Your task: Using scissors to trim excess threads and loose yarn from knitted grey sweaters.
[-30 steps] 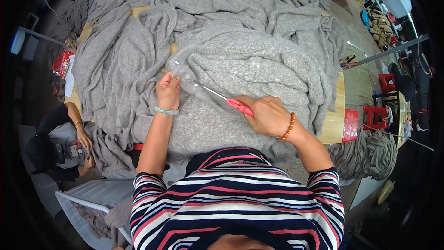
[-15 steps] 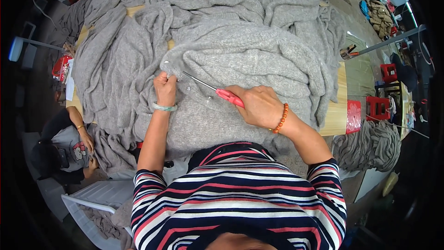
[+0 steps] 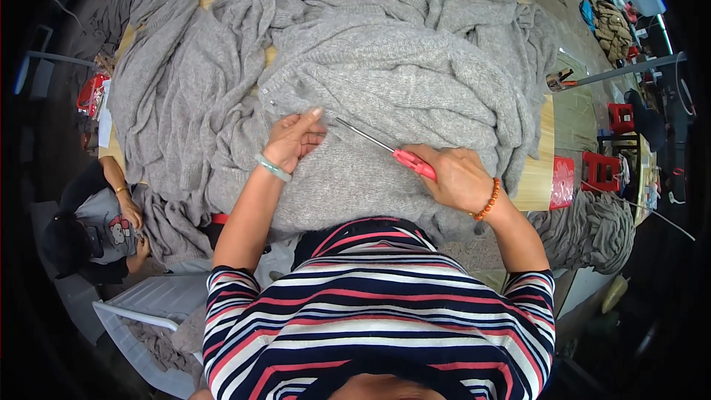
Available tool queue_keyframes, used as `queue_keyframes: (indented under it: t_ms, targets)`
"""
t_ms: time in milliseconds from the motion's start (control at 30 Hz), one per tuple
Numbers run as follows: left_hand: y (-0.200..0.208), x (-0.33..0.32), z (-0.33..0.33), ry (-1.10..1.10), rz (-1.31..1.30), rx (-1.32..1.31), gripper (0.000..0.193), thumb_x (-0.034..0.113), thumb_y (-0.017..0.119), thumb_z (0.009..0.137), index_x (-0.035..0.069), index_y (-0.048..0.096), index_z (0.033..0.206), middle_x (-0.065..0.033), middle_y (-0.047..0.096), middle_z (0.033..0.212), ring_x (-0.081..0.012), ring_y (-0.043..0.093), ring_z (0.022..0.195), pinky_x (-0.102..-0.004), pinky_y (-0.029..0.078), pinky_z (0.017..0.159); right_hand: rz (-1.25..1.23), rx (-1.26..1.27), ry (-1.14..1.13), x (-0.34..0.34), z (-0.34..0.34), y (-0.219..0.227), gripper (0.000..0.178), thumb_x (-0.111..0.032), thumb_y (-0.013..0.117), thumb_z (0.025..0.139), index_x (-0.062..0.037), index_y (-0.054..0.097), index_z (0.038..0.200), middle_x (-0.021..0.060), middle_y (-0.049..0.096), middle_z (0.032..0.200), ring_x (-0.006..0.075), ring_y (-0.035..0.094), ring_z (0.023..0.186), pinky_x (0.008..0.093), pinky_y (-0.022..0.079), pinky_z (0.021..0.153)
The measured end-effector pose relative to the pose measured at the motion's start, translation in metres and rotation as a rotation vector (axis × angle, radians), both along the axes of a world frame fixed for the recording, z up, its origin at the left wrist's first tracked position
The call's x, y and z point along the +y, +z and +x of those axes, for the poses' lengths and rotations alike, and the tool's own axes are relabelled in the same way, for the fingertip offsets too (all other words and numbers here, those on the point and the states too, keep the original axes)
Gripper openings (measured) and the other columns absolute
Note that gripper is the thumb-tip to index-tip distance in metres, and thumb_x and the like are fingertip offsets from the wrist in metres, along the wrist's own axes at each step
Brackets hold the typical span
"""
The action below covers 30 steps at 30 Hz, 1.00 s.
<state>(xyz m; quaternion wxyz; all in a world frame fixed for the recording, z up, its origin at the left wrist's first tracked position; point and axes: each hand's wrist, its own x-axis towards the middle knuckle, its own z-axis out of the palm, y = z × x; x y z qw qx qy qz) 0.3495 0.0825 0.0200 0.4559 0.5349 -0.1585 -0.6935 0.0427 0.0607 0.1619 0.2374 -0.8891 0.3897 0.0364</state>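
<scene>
Red-handled tool (image 3: pixel 407 159), crate (image 3: pixel 135 315) of cloth (image 3: pixel 157 347)

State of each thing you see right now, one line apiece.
Left hand: fingers curled, thumb extended, hold unclear.
Right hand: closed round the red-handled tool.
Red-handled tool: held, tip near the left hand.
Grey knit fabric: rumpled over the table.
Table: mostly covered.
Pale bin: open, grey knitwear inside.
</scene>
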Motion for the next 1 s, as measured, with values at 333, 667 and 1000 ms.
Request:
queue_keyframes:
  t_ms: [333,667,1000]
  targets:
    - [0.023,0.001,-0.013,0.166,-0.228,0.253,0.007,0.009,0.067,0.096,0.006,0.062,0.092,-0.0051,0.068,0.082,-0.0162,0.072,0.071,-0.0234,0.059,0.057,0.000,-0.023,-0.060,0.005,-0.009,0.014,0.037,-0.013,0.062,0.088,-0.0117,0.061,0.125,0.0211,0.068,0.074,0.0397,0.068,0.070,0.0470,0.054,0.064]
    - [0.012,0.005,-0.018,0.240,-0.293,0.164,0.012,0.003,0.063,0.097,0.006,0.058,0.086,-0.0102,0.071,0.096,-0.0325,0.074,0.088,-0.0359,0.066,0.074,-0.038,-0.007,-0.017,0.013,0.001,0.018,0.033,-0.015,0.062,0.089,-0.0094,0.063,0.122,0.0204,0.067,0.072,0.0380,0.069,0.068,0.0467,0.054,0.061]
    - [0.010,0.010,-0.019,0.242,-0.330,0.147,0.010,0.003,0.065,0.096,0.005,0.059,0.088,-0.0125,0.072,0.093,-0.0289,0.074,0.086,-0.0359,0.065,0.074,-0.030,-0.014,-0.028,0.011,0.001,0.018,0.034,-0.016,0.062,0.089,-0.0097,0.063,0.122,0.0209,0.067,0.072,0.0386,0.069,0.070,0.0477,0.054,0.062]
